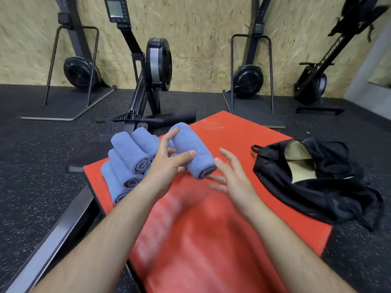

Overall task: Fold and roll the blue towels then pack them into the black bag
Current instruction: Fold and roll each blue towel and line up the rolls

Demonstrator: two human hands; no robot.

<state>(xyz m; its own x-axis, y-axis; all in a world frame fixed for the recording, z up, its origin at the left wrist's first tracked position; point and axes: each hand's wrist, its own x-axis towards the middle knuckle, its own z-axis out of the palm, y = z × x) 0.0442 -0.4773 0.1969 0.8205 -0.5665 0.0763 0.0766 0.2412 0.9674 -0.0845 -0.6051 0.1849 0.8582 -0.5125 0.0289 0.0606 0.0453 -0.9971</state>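
rolled towel in left grip — right grip beside

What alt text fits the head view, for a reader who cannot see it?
A person's left hand grips a rolled blue towel above a red mat, the right hand open beside it. More rolled towels are stacked left; an open black bag lies right.

Gym. Past the red mat stands a rower with flywheel and monitor. More flywheel machines stand on either side of it, the one far right of the mat lettered "ROWER". Black speckled rubber floor lies around the mat. Chipboard wall behind it.
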